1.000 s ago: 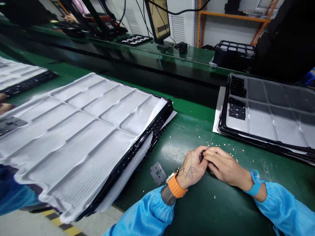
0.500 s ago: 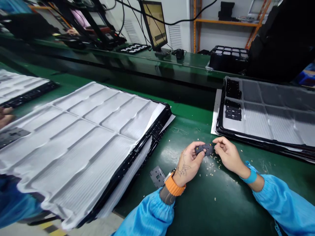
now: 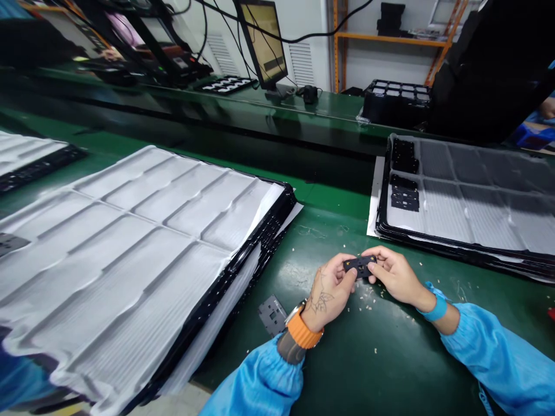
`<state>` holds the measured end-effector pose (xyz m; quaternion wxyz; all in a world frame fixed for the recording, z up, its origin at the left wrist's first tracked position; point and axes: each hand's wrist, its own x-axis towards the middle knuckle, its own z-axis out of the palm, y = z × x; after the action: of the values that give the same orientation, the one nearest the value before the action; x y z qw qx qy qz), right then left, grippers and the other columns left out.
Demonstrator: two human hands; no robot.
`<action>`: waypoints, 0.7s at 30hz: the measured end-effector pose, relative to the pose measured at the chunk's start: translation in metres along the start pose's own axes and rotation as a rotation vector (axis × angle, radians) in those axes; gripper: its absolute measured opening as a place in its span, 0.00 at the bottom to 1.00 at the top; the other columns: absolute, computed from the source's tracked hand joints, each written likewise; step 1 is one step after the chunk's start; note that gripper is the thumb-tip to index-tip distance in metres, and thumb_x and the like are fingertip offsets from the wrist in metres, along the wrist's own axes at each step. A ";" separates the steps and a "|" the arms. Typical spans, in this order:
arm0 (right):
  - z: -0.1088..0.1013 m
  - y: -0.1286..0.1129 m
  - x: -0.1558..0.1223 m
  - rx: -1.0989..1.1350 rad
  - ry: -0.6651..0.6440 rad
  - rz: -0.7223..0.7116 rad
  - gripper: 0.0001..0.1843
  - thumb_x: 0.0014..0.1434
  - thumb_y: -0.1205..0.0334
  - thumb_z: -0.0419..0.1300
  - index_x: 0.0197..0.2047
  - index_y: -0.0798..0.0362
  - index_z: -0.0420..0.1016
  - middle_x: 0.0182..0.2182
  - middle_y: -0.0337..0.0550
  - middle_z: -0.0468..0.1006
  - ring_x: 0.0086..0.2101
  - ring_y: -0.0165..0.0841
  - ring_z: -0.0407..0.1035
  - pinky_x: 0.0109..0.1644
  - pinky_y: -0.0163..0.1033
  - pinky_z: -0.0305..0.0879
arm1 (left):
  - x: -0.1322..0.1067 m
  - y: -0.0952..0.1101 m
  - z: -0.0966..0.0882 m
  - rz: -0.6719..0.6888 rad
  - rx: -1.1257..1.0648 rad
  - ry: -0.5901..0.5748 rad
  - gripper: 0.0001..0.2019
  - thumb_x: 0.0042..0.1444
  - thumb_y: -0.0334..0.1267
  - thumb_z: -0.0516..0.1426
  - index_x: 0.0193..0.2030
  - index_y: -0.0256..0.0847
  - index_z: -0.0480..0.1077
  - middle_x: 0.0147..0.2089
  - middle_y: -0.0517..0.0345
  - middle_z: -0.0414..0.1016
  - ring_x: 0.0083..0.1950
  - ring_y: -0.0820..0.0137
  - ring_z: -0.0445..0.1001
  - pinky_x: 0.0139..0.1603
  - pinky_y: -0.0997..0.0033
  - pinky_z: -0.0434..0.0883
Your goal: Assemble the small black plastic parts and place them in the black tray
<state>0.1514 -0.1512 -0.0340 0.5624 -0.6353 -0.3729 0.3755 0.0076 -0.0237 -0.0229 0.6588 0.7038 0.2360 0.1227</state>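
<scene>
A small dark flat plate with cut-outs and yellow spots [image 3: 361,266] is held above the green table [image 3: 329,370]. My left hand [image 3: 332,289] is closed on its left end, thumb on the face. My right hand [image 3: 395,274] pinches the right end between thumb and fingers. Tiny pale bits [image 3: 368,300] lie scattered on the table below and around my hands. A similar grey plate with cut-outs [image 3: 273,315] lies on the table beside my left wrist, partly hidden by the watch and sleeve.
On the left lies a large stack of black trays topped by a white liner [image 3: 165,225]. Another tray stack [image 3: 485,202] at the right holds several dark plates [image 3: 404,193]. A monitor [image 3: 264,43] and a box-like black stack [image 3: 396,104] stand on the raised shelf behind.
My right hand has moved left onto the plate and now grips its right end. The plate has turned slightly level. At the far left, another person's hand has gone out of view.
</scene>
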 end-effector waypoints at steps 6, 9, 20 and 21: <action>-0.001 -0.003 0.001 0.060 -0.005 0.014 0.16 0.64 0.58 0.59 0.51 0.59 0.70 0.28 0.41 0.75 0.29 0.30 0.72 0.34 0.34 0.65 | 0.000 0.001 0.002 0.005 -0.069 0.038 0.11 0.61 0.36 0.55 0.48 0.34 0.68 0.29 0.59 0.72 0.24 0.77 0.69 0.25 0.79 0.64; -0.001 -0.002 0.001 0.044 -0.001 0.032 0.15 0.64 0.58 0.59 0.50 0.58 0.71 0.28 0.41 0.75 0.28 0.30 0.71 0.32 0.33 0.63 | -0.001 0.000 0.002 0.017 -0.064 0.027 0.11 0.61 0.36 0.55 0.49 0.35 0.68 0.28 0.60 0.71 0.24 0.77 0.69 0.25 0.79 0.64; -0.001 -0.004 0.001 0.025 0.001 0.053 0.18 0.65 0.54 0.58 0.51 0.59 0.72 0.24 0.41 0.76 0.25 0.29 0.66 0.29 0.32 0.58 | 0.000 -0.003 0.002 0.024 -0.114 0.034 0.13 0.62 0.38 0.55 0.50 0.35 0.69 0.27 0.60 0.70 0.24 0.77 0.68 0.25 0.79 0.64; -0.001 -0.005 0.001 0.032 0.004 0.054 0.18 0.65 0.53 0.58 0.51 0.59 0.72 0.24 0.41 0.76 0.26 0.29 0.67 0.29 0.33 0.58 | 0.000 -0.002 0.002 0.023 -0.112 0.037 0.13 0.62 0.38 0.55 0.50 0.35 0.70 0.27 0.60 0.70 0.24 0.77 0.67 0.25 0.79 0.64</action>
<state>0.1524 -0.1507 -0.0290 0.5629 -0.6368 -0.3486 0.3951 0.0083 -0.0253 -0.0248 0.6914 0.6659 0.2328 0.1560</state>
